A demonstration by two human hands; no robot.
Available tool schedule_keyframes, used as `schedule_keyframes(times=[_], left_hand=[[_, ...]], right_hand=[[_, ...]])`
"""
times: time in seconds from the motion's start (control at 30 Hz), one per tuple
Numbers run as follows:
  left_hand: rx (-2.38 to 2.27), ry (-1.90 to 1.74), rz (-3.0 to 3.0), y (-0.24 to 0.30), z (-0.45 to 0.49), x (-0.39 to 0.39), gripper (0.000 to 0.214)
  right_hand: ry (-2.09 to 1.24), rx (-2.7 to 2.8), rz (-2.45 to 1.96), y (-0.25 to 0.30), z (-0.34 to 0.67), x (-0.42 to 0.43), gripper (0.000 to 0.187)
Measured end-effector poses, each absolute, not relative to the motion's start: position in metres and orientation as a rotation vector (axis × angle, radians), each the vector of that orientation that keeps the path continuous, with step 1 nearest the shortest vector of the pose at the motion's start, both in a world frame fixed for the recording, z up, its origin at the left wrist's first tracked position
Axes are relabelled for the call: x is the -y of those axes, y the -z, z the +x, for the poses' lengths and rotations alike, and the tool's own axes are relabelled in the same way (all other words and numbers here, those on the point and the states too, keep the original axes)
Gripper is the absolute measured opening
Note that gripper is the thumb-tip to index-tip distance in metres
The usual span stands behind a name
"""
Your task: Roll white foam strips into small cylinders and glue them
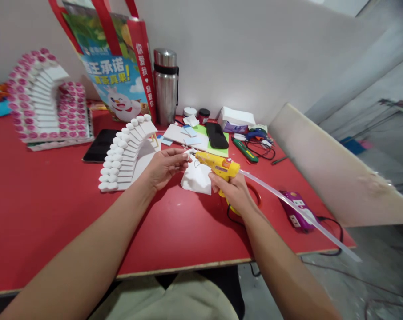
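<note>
currently, in the head view, the left hand [164,168] pinches a small white piece [188,154] between its fingertips, right by the tip of a yellow hot glue gun [216,162], whose handle the right hand [234,190] grips. a long translucent glue stick [298,208] juts from the gun's rear. white sheets [196,181] lie beneath on the red table [178,231]; a curved white staircase model [125,162] stands just left of the left hand.

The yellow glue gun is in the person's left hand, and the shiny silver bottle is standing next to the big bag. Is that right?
Not quite: the head view shows the yellow glue gun in the person's right hand. The shiny silver bottle is indeed standing next to the big bag.
</note>
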State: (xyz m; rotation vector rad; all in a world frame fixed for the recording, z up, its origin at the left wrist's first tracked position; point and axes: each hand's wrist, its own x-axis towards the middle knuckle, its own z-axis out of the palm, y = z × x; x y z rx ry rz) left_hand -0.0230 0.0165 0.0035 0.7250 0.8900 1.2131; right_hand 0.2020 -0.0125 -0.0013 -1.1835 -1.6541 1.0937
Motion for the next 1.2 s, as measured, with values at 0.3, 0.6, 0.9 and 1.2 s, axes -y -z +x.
schedule_keyframes(times=[0.3,0.6,0.9,1.2], left_hand=[[-0.878,-1.215,0.714,-0.004,-0.022,-0.016,0.036],[-0.883,-1.191,0.702,-0.005,-0.021,-0.015,0.036],[-0.813,-1.192,0.666,-0.005,-0.021,-0.015,0.034],[-0.806,-1.184,0.678,-0.005,-0.021,-0.015,0.032]], right_hand=[[-1.087,1.589,-1.198,0.000,0.202,0.011,0.032],[-0.964,1.517,-1.270,-0.008,0.212,0.011,0.035],[-0.482,1.544,-1.704,-0.001,0.312,-0.012,0.042],[-0.440,1.608,-1.813,0.025,0.342,-0.025,0.061]])
